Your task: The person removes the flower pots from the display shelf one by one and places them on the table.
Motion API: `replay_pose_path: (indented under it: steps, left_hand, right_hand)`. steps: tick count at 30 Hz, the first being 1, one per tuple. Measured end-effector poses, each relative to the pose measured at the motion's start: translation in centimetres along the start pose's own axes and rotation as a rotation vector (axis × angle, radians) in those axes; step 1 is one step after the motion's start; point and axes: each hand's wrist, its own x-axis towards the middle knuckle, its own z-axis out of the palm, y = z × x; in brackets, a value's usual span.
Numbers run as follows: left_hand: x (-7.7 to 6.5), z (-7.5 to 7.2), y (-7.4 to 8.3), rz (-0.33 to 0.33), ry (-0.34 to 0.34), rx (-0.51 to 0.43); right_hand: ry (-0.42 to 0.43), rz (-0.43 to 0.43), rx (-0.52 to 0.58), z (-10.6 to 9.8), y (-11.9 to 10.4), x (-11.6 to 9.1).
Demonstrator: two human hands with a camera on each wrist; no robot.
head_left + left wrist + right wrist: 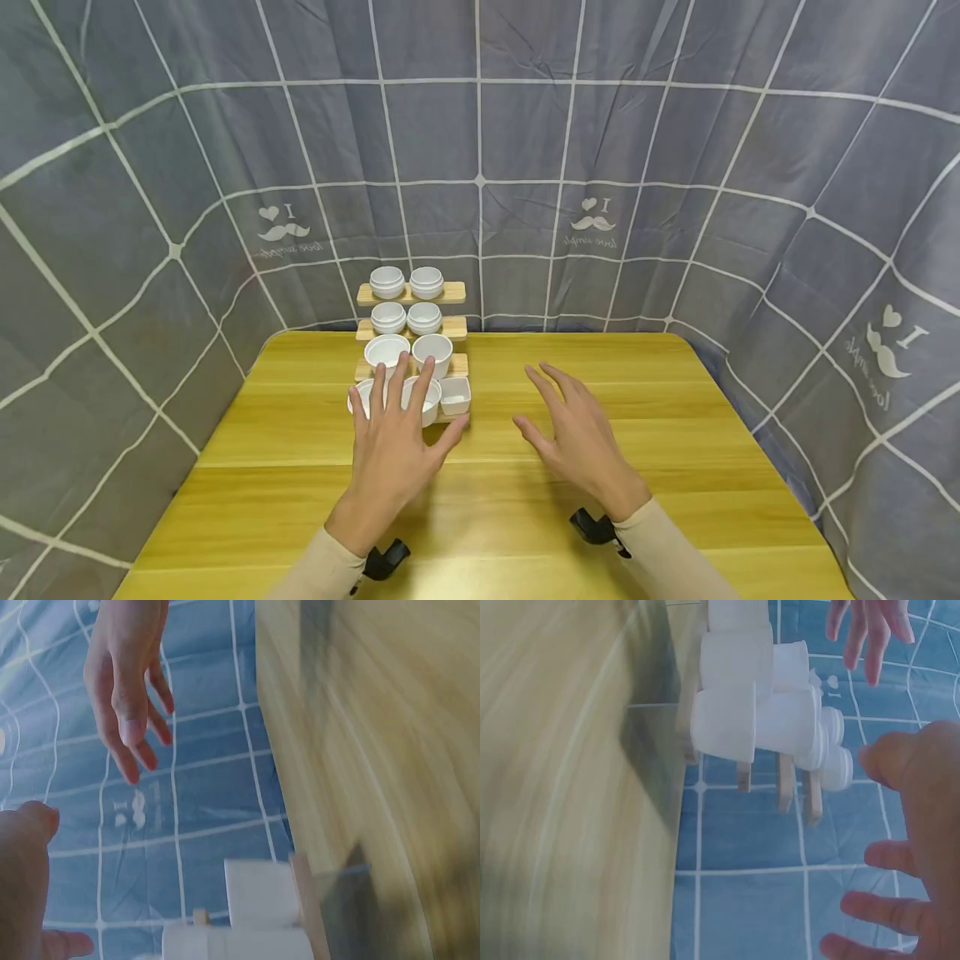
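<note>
With my left hand and right hand apart and empty, I should go softly near the white cups.

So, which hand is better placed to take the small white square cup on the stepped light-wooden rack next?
Probably the left hand: it hovers above the rack, thumb near the square cup. The right hand hangs over the yellow wooden table, farther off. Both look empty.
</note>
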Motion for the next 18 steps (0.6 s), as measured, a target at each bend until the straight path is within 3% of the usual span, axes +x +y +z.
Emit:
replay_pose_path:
  steps: [8,18]
  left_hand:
    - [1.1,-1.2,-3.3,-0.09,0.003,-0.07]
    - [2.7,-1.6,-7.7,-0.149,0.099,-0.201]
  right_hand:
    - [-0.045,0.02,0.085,1.6,-0.6,2.1]
    - [-0.105,0.065,0.227,3.6,-1.4,4.8]
